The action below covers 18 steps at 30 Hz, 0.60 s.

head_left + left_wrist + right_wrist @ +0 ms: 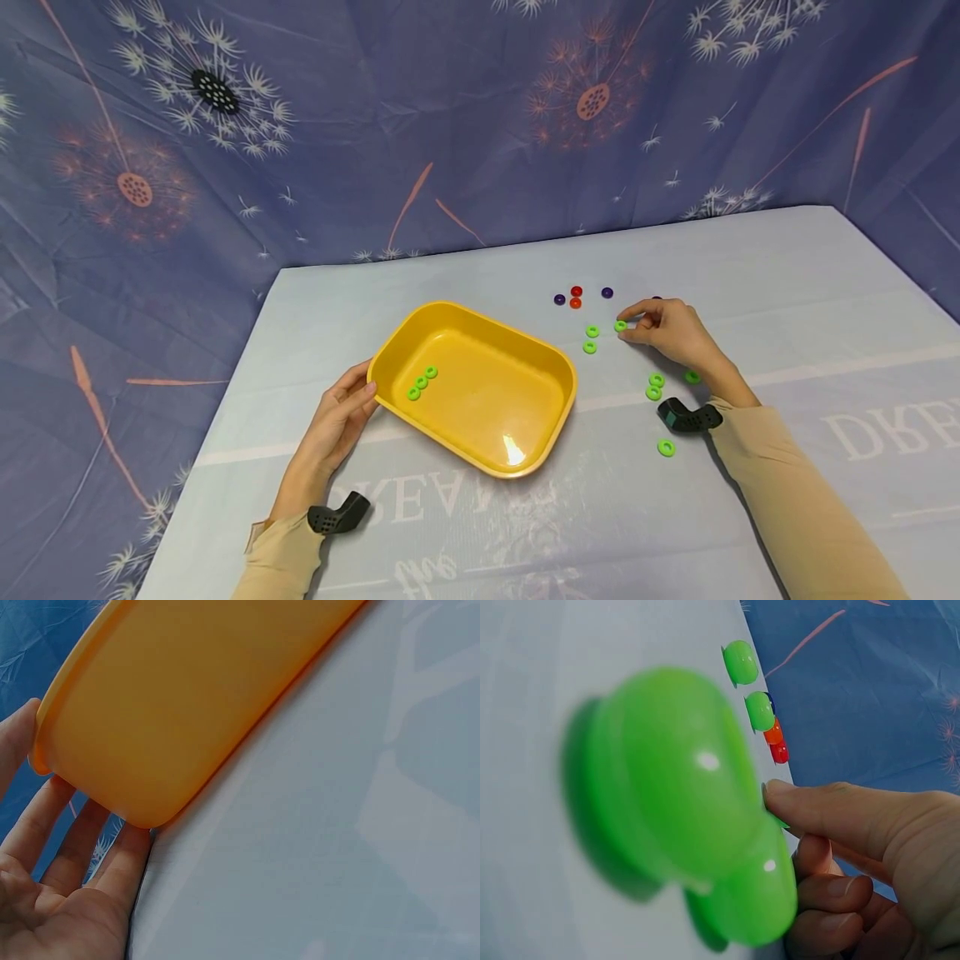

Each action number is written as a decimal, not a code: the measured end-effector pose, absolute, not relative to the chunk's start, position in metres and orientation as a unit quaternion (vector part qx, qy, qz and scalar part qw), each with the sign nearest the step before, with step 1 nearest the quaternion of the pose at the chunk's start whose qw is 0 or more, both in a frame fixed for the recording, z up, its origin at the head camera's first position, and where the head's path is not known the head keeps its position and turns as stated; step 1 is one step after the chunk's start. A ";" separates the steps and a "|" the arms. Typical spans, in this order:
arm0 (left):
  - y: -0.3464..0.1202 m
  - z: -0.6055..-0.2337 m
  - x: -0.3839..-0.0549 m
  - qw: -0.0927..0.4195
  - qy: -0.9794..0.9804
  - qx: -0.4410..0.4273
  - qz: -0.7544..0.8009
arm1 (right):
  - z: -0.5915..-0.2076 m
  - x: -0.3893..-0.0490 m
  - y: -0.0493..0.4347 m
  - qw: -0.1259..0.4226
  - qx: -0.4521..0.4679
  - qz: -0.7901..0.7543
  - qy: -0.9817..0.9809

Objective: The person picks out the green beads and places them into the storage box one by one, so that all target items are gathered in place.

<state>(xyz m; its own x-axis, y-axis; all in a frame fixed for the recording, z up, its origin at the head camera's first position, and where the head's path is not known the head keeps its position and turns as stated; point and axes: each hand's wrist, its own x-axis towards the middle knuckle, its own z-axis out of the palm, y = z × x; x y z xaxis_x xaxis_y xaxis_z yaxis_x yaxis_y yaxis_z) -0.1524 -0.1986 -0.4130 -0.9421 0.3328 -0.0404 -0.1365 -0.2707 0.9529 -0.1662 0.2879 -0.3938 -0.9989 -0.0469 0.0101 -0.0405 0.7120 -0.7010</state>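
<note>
A yellow plastic tray (517, 350) rests on the table with three green rings (422, 382) lying in a row inside, near its left end. My left hand (333, 421) grips the tray's left corner, its thumb (16, 742) at the rim and its fingers against the outer wall. To the right of the tray, my right hand (667, 329) pinches a green ring (621, 326) between thumb and index finger, at the table. In the right wrist view the hand mostly hides this ring. Two loose green rings (591, 339) lie between the tray and the right hand.
More green rings (656, 380) lie under and beside the right forearm, one (666, 448) nearer the front. Farther back are a red ring (576, 291), an orange one (575, 303) and several purple ones (607, 292). A patterned cloth (450, 125) hangs behind the table.
</note>
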 end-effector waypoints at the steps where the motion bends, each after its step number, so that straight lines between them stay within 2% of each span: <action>1: -0.199 -0.413 -0.152 0.148 0.585 0.085 0.793 | -0.394 -0.166 0.288 0.004 -0.023 -0.378 0.926; 18: -0.200 -0.414 -0.153 0.152 0.581 0.086 0.795 | -0.395 -0.166 0.288 -0.003 -0.020 -0.380 0.925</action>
